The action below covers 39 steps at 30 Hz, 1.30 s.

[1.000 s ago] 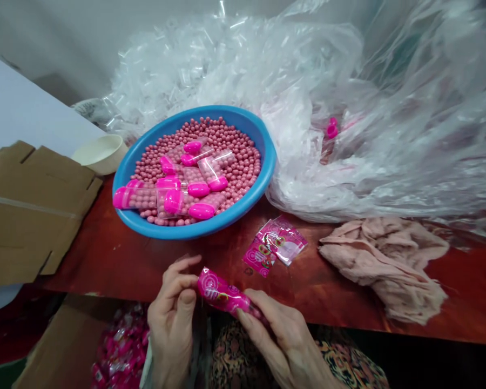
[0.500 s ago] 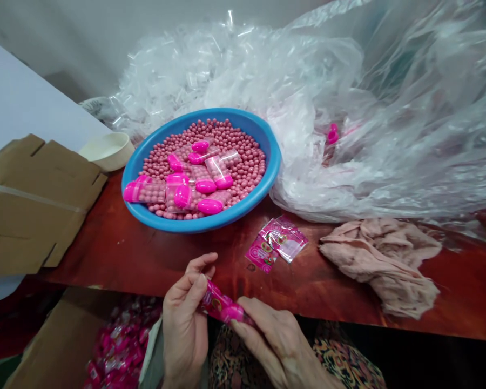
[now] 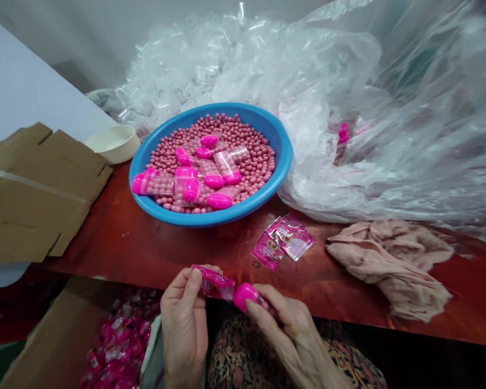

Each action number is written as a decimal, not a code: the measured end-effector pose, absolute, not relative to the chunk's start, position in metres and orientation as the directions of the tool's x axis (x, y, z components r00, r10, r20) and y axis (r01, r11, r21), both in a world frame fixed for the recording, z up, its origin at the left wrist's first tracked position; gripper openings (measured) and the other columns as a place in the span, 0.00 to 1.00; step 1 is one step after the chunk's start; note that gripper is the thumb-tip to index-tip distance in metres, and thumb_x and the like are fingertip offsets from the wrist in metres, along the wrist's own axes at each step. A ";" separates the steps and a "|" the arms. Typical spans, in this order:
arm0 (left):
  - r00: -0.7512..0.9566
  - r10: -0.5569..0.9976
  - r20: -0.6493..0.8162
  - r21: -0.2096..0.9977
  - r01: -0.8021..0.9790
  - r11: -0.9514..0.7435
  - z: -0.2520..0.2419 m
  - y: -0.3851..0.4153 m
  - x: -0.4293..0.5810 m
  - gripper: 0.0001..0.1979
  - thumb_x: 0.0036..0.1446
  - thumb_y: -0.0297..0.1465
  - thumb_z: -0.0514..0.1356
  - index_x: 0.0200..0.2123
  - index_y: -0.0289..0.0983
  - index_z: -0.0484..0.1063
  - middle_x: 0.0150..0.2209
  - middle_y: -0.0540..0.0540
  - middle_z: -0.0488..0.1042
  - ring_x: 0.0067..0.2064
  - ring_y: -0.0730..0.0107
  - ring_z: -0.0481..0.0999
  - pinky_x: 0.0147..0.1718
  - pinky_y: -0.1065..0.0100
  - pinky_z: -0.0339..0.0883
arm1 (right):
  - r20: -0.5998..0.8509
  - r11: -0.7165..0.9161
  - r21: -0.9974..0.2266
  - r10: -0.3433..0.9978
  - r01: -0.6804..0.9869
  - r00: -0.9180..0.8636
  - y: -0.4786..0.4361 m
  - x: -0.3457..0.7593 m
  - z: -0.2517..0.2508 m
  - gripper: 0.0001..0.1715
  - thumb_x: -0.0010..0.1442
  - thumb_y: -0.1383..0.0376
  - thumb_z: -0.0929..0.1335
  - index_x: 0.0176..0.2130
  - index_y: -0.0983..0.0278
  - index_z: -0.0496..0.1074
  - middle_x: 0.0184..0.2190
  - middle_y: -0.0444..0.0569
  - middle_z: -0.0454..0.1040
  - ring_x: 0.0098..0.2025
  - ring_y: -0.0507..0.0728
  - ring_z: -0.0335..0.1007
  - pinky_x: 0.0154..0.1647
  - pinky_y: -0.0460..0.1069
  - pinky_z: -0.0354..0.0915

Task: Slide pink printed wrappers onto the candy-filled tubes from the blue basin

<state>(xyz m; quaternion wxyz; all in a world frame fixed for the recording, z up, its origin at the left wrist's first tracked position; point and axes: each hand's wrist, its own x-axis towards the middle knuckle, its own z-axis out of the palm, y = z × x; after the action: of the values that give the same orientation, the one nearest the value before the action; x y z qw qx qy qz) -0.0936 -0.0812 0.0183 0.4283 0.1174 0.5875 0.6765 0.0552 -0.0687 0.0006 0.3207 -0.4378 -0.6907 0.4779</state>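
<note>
My left hand (image 3: pixel 186 319) pinches a pink printed plastic sleeve (image 3: pixel 215 282) between thumb and fingers. Just to its right, my right hand (image 3: pixel 289 327) is closed around a small clear tube with a bright pink cap (image 3: pixel 245 296); the cap points left at the sleeve's end, with a narrow gap between them. Both hands are over the table's front edge. Beyond them, a blue basin (image 3: pixel 178 217) is full of pink beads (image 3: pixel 255 146), with several filled pink-capped tubes (image 3: pixel 228 166) lying on top. More printed sleeves (image 3: pixel 283 240) lie flat on the table.
A crumpled pinkish cloth (image 3: pixel 389 259) lies at right. Clear plastic bags (image 3: pixel 409 162) and a heap of clear tubes (image 3: pixel 194 59) fill the back. At left are a white bowl (image 3: pixel 115 145) and folded cardboard (image 3: pixel 36 200). Below the edge, a box holds wrapped pink items (image 3: pixel 121 340).
The pink cap and the sleeve, touching before, are now apart. My right hand has shifted slightly right and up with the tube. The whole view has shifted a little.
</note>
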 end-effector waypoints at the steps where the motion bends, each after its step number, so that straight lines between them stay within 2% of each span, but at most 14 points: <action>1: -0.611 0.705 -0.359 0.887 -0.458 0.055 0.018 -0.080 -0.094 0.07 0.45 0.32 0.67 0.23 0.33 0.76 0.24 0.47 0.79 0.27 0.72 0.75 0.29 0.74 0.70 | 0.070 0.195 -0.932 0.923 0.305 -0.378 -0.066 0.058 0.001 0.10 0.65 0.64 0.61 0.40 0.63 0.69 0.25 0.41 0.71 0.24 0.48 0.67 0.26 0.41 0.63; 3: -0.615 0.689 -0.384 0.873 -0.484 0.055 0.018 -0.078 -0.093 0.07 0.44 0.32 0.67 0.23 0.33 0.76 0.23 0.48 0.79 0.26 0.74 0.75 0.29 0.76 0.69 | 0.231 0.340 -0.869 0.921 0.360 -0.312 -0.059 0.062 -0.001 0.10 0.65 0.66 0.61 0.44 0.65 0.68 0.30 0.46 0.74 0.29 0.51 0.70 0.31 0.43 0.66; 6: -0.602 0.683 -0.413 0.851 -0.522 0.054 0.016 -0.075 -0.092 0.07 0.44 0.32 0.68 0.24 0.33 0.76 0.24 0.48 0.79 0.26 0.75 0.75 0.30 0.76 0.70 | 0.467 0.545 -0.630 0.835 0.554 -0.291 -0.043 0.067 -0.007 0.13 0.64 0.68 0.60 0.47 0.68 0.68 0.32 0.52 0.74 0.33 0.57 0.68 0.35 0.50 0.67; 8: -0.610 0.667 -0.429 0.839 -0.542 0.043 0.015 -0.073 -0.091 0.07 0.42 0.31 0.69 0.24 0.34 0.76 0.24 0.48 0.79 0.26 0.76 0.75 0.30 0.76 0.69 | 0.520 0.555 -0.488 0.805 0.674 -0.286 -0.034 0.068 -0.012 0.15 0.65 0.67 0.60 0.48 0.68 0.69 0.33 0.54 0.73 0.35 0.59 0.66 0.36 0.53 0.66; 10: -0.626 0.644 -0.440 0.832 -0.555 0.030 0.014 -0.071 -0.089 0.07 0.40 0.30 0.70 0.23 0.34 0.76 0.23 0.50 0.79 0.26 0.77 0.74 0.29 0.78 0.69 | 0.557 0.512 -0.425 0.798 0.746 -0.231 -0.028 0.068 -0.013 0.16 0.64 0.66 0.60 0.49 0.68 0.69 0.37 0.57 0.73 0.39 0.62 0.64 0.39 0.57 0.66; 12: -0.644 0.623 -0.444 0.834 -0.552 0.023 0.014 -0.070 -0.087 0.08 0.38 0.29 0.71 0.23 0.34 0.76 0.23 0.50 0.79 0.25 0.78 0.74 0.29 0.79 0.69 | 0.588 0.477 -0.438 0.793 0.762 -0.158 -0.029 0.067 -0.010 0.16 0.63 0.66 0.62 0.50 0.68 0.68 0.40 0.58 0.71 0.43 0.63 0.62 0.43 0.60 0.64; 14: -0.651 0.619 -0.440 0.837 -0.548 0.019 0.014 -0.069 -0.084 0.08 0.37 0.29 0.71 0.23 0.34 0.76 0.23 0.50 0.79 0.26 0.78 0.74 0.29 0.78 0.69 | 0.582 0.503 -0.522 0.800 0.689 -0.142 -0.034 0.064 -0.005 0.15 0.62 0.69 0.63 0.49 0.66 0.68 0.39 0.56 0.71 0.41 0.61 0.63 0.42 0.58 0.65; 18: -0.611 0.660 -0.436 0.832 -0.554 0.037 0.015 -0.068 -0.077 0.09 0.37 0.31 0.71 0.23 0.33 0.76 0.22 0.50 0.78 0.25 0.78 0.73 0.28 0.78 0.68 | 0.493 0.523 -0.717 0.848 0.461 -0.194 -0.044 0.053 0.004 0.14 0.57 0.72 0.66 0.45 0.65 0.71 0.34 0.51 0.73 0.37 0.57 0.68 0.39 0.54 0.68; 23: -0.527 0.716 -0.457 0.807 -0.585 0.084 0.015 -0.069 -0.070 0.08 0.38 0.31 0.71 0.22 0.34 0.77 0.21 0.50 0.77 0.24 0.77 0.72 0.27 0.78 0.68 | 0.440 0.471 -0.817 0.882 0.331 -0.169 -0.042 0.047 0.008 0.13 0.54 0.74 0.66 0.39 0.64 0.74 0.31 0.49 0.76 0.32 0.55 0.73 0.32 0.48 0.71; 27: -0.494 0.732 -0.470 0.798 -0.591 0.114 0.013 -0.071 -0.069 0.08 0.39 0.31 0.70 0.21 0.34 0.76 0.20 0.50 0.76 0.23 0.78 0.71 0.25 0.77 0.66 | 0.508 0.523 -0.817 0.852 0.244 -0.127 -0.043 0.049 0.006 0.14 0.55 0.78 0.65 0.37 0.62 0.73 0.25 0.45 0.76 0.26 0.53 0.73 0.27 0.46 0.69; 29: -0.496 0.739 -0.457 0.806 -0.582 0.108 0.012 -0.073 -0.069 0.08 0.40 0.32 0.70 0.20 0.34 0.76 0.19 0.51 0.75 0.22 0.77 0.70 0.25 0.77 0.66 | 0.531 0.543 -0.805 0.839 0.240 -0.117 -0.046 0.049 0.002 0.15 0.55 0.79 0.65 0.39 0.63 0.71 0.26 0.46 0.76 0.26 0.53 0.72 0.28 0.46 0.69; 33: -0.479 0.774 -0.415 0.842 -0.524 0.127 0.010 -0.076 -0.070 0.10 0.44 0.37 0.67 0.24 0.35 0.78 0.22 0.48 0.77 0.24 0.72 0.73 0.26 0.73 0.68 | 0.477 0.506 -0.819 0.863 0.271 -0.169 -0.055 0.045 -0.005 0.14 0.57 0.79 0.62 0.40 0.65 0.68 0.28 0.49 0.74 0.29 0.54 0.72 0.31 0.48 0.69; 36: -0.424 0.814 -0.398 0.856 -0.491 0.163 0.008 -0.078 -0.070 0.13 0.42 0.39 0.68 0.27 0.34 0.80 0.25 0.44 0.79 0.28 0.66 0.75 0.29 0.71 0.70 | 0.479 0.533 -0.803 0.844 0.266 -0.242 -0.060 0.044 -0.007 0.18 0.58 0.79 0.60 0.46 0.67 0.66 0.29 0.51 0.72 0.30 0.56 0.70 0.30 0.49 0.68; 39: -0.452 0.775 -0.441 0.845 -0.501 0.189 0.007 -0.078 -0.069 0.09 0.39 0.34 0.70 0.24 0.35 0.80 0.23 0.46 0.79 0.26 0.71 0.75 0.29 0.74 0.69 | 0.509 0.586 -0.749 0.807 0.310 -0.298 -0.061 0.051 -0.009 0.24 0.59 0.78 0.57 0.54 0.67 0.61 0.32 0.53 0.72 0.34 0.57 0.71 0.32 0.51 0.69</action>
<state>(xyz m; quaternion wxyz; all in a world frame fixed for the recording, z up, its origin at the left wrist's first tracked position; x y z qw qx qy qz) -0.0689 -0.0777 0.0070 0.5099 0.1186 0.5782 0.6258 0.0514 -0.0609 -0.0088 0.4649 -0.3676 -0.7597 0.2677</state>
